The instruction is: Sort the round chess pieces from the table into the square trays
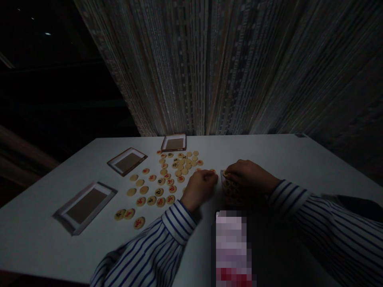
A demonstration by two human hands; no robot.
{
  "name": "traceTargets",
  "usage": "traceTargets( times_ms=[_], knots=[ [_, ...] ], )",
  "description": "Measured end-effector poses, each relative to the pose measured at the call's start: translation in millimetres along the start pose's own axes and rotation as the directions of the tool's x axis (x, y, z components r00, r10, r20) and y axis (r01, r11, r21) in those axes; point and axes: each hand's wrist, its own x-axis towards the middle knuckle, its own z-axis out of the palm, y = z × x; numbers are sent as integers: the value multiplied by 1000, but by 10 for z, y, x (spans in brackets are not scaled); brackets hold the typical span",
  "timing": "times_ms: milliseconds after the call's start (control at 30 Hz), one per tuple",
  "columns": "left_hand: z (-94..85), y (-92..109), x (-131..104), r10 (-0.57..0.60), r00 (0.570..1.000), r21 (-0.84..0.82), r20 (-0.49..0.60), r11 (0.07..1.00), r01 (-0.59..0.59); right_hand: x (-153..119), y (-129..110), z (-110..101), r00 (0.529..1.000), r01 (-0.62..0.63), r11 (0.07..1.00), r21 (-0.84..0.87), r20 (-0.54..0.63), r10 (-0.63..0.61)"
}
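- We see our left hand [201, 187] low over the white table [254, 147], its fingers curled and brought together into a narrow shape; whether a piece is held between them, we cannot tell.
- Our right hand [253, 175] is bent over the small box [222, 179], with the fingertips down at its far left corner. A round piece [226, 173] shows just at these fingertips, but we cannot tell if they grip it or only touch it.
- Inside the small box we see more round pieces, lying close together in deep shadow.
- To the left of our left hand, the scattered discs [170, 199] lie flat on the table. Many carry red or black characters, while others show a plain face; some are touching, others apart.
- Beyond and beside them are three shallow trays with brown bottoms: the near tray [86, 205], the middle tray [127, 161] and the far tray [175, 144].
- Both our arms wear striped sleeves [179, 221].
- Behind the table hangs a string curtain [194, 79], and the light is dim.
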Motion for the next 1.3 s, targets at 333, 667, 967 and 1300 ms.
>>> traceTargets(
  times_ms=[333,667,967,1300],
  knots=[
    [43,110,-28,-11,1000,197,18,980,7,-36,-12,57,991,130,983,-134,-24,-134],
    [53,124,-40,-28,998,200,57,980,16,-42,82,170,982,159,974,-164,-79,-174],
    [56,88,-42,-33,996,241,79,970,13,-77,53,91,997,79,981,-178,-9,-82],
    [93,189,-92,67,983,482,168,864,-141,-47,-54,20,996,38,977,-211,89,-19]
  ],
)
